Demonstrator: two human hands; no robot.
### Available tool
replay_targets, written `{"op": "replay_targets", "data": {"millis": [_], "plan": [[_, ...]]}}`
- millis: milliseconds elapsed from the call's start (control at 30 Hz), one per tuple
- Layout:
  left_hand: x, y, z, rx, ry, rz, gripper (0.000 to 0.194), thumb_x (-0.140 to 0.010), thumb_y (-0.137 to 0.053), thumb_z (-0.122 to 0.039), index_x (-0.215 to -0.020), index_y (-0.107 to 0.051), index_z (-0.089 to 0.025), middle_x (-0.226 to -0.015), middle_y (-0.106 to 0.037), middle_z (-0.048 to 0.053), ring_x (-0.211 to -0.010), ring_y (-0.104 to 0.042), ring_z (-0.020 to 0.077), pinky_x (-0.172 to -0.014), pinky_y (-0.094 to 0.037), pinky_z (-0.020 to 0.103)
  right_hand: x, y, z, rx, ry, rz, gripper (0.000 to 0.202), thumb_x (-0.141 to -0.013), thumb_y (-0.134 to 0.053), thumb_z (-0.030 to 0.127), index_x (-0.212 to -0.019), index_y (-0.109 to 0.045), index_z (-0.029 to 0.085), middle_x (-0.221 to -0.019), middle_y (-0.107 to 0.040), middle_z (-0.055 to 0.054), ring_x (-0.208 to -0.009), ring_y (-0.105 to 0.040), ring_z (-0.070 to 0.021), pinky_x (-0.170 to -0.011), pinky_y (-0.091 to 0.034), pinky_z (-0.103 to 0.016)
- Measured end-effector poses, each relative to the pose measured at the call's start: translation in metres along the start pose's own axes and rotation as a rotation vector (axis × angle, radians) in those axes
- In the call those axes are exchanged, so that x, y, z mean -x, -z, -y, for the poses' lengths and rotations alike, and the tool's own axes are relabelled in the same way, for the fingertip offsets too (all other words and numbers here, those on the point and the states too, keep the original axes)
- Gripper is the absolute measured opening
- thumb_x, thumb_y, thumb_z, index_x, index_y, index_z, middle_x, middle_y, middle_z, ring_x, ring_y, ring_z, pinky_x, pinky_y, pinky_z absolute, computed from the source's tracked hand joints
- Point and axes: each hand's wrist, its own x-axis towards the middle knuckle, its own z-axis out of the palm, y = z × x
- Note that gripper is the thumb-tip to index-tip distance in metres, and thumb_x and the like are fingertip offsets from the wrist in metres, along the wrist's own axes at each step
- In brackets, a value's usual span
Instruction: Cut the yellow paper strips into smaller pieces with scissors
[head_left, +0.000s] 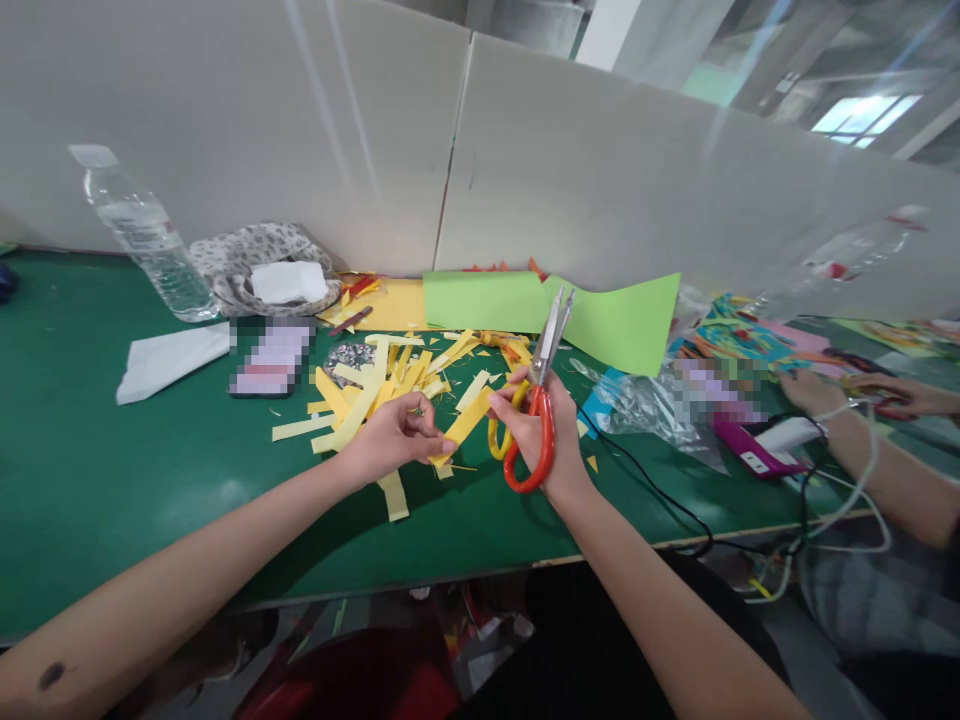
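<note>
Yellow strip held between two hands

Left hand pinches the strip's lower end; right hand grips scissors and the upper end. Blades, tips slightly parted, point toward green paper. Loose strips crowd the left hand; green table surface separates both hands from the front edge.

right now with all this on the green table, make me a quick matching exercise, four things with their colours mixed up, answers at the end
Things
1. scissors
2. held paper strip
3. water bottle on the left
4. curling sheet by the partition

Colours
A. green
B. red and yellow handles
C. clear
D. yellow

Pairs: 1-B, 2-D, 3-C, 4-A
</note>
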Motion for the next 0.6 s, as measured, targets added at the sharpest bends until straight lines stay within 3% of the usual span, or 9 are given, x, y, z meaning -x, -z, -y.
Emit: {"op": "replay_targets", "data": {"millis": [200, 400, 600], "plan": [[0.0013, -0.0013, -0.0017, -0.015, 0.008, -0.013, 0.037, -0.063, -0.076, -0.023, -0.067, -0.039, -0.018, -0.059, -0.062, -0.004, -0.061, -0.064, 0.0118, -0.053, -0.048, 0.021, 0.0018, -0.0010, 0.0037, -0.063, 0.007, 0.008, 0.029, -0.064, -0.068, 0.027, -0.083, -0.047, 0.023, -0.067, -0.057, 0.006, -0.060, -0.061, -0.0133, -0.065, -0.052, -0.033], [0.0017, -0.0012, -0.0016, -0.015, 0.008, -0.016, 0.036, -0.063, -0.076, -0.023, -0.067, -0.040, -0.018, -0.060, -0.062, -0.003, -0.061, -0.064, 0.0125, -0.054, -0.048, 0.022, 0.0009, -0.0036, 0.0054, -0.120, 0.011, 0.010, 0.039, -0.054, -0.075, 0.024, -0.080, -0.047, 0.023, -0.069, -0.056, 0.007, -0.061, -0.059, -0.0110, -0.065, -0.053, -0.029], [0.0013, -0.0011, -0.0025, -0.011, 0.014, -0.013, 0.037, -0.062, -0.076, -0.023, -0.066, -0.039, -0.018, -0.059, -0.061, -0.003, -0.063, -0.065, 0.0134, -0.055, -0.048, 0.022, 0.0011, -0.0021, 0.0056, -0.058, 0.030, 0.009, 0.031, -0.059, -0.070, 0.023, -0.080, -0.048, 0.023, -0.075, -0.059, 0.004, -0.062, -0.060, -0.0105, -0.066, -0.053, -0.030]]}}
